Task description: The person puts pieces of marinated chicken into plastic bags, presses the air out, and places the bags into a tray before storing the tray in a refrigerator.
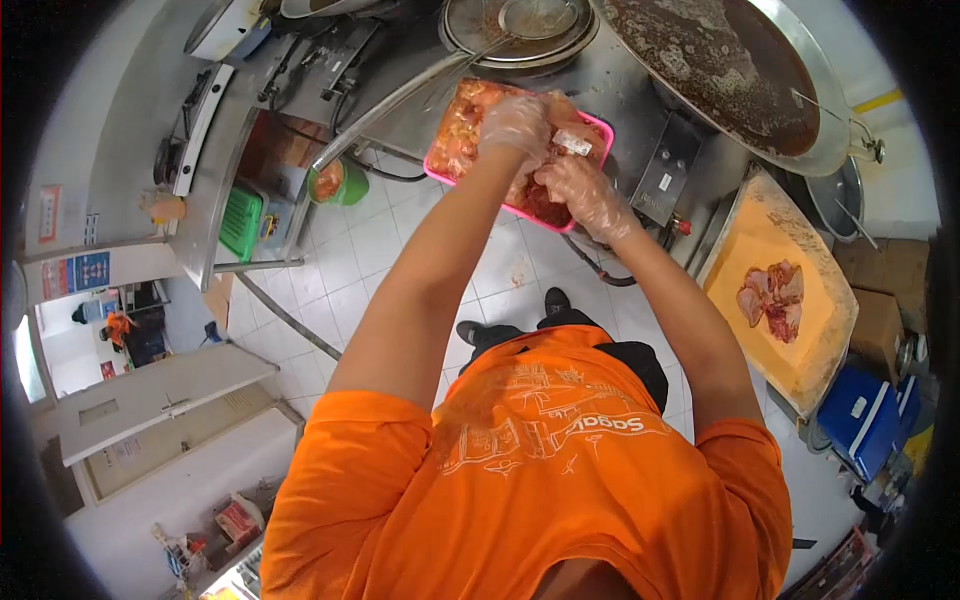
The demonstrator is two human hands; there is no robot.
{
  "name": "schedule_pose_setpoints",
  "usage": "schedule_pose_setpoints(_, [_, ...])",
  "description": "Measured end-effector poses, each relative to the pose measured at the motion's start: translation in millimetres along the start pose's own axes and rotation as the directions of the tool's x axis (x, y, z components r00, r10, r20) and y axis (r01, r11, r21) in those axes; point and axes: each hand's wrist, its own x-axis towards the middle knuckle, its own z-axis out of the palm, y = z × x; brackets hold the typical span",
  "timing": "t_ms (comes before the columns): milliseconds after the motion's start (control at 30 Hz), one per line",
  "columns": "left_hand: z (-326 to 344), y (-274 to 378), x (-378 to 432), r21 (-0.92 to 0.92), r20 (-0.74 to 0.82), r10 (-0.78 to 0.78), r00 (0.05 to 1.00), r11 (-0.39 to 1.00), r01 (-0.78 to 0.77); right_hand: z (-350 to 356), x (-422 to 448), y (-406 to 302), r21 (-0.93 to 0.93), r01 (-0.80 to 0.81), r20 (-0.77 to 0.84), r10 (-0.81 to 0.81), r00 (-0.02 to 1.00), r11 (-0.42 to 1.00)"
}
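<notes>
Both hands wear clear plastic gloves over a pink-rimmed tray [609,141] of raw marinated meat [461,124] with plastic film or bags about it. My left hand [516,127] is on the plastic near the tray's middle, fingers bent; what lies under them is hidden. My right hand [585,191] is just to its right, fingertips at a gathered part of the clear plastic bag [574,142], which bears a white label. To the right, several pieces of raw meat [776,296] lie on yellow-orange powder [750,232] in a large metal tray.
A large wok of dark oil [735,75] stands at the upper right beside a gas burner [664,169]. Round strainers [517,30] and a long-handled wire tool [390,105] lie beyond the tray. A green bucket [352,186] is at the left. Hoses cross near the tiled floor.
</notes>
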Motion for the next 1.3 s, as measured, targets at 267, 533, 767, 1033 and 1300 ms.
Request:
schedule_pose_setpoints(267, [-38.6,-29.0,54.9,-0.659,-0.152,0.082,0.985,0.734,-0.163,9.8,55.9,-25.2,-0.044,0.003,-0.225,-0.013,0.974,0.999])
schedule_pose_setpoints(533, [-79.2,5.4,6.2,-0.982,0.17,0.099,0.98,-0.064,0.177,2.0,91.7,-41.5,0.243,-0.287,-0.319,0.356,0.878,0.927])
schedule_pose_setpoints(767, [-37.5,-2.5,3.3,-0.428,-0.262,0.094,0.96,0.881,-0.203,26.3,93.5,-11.7,0.277,-0.376,-0.068,0.409,0.91,0.884])
schedule_pose_setpoints(1033, [-125.2,48.8,-48.8,-0.325,-0.021,0.126,0.992,0.937,-0.126,-21.0,102.2,21.0,-0.613,-0.344,0.444,0.67,0.595,0.712])
schedule_pose_setpoints(1300, [-131.2,22.9,-54.4,-0.296,-0.147,0.238,0.96,0.916,-0.272,-18.9,103.4,85.3,0.52,-0.826,0.69,0.678,0.256,-0.217])
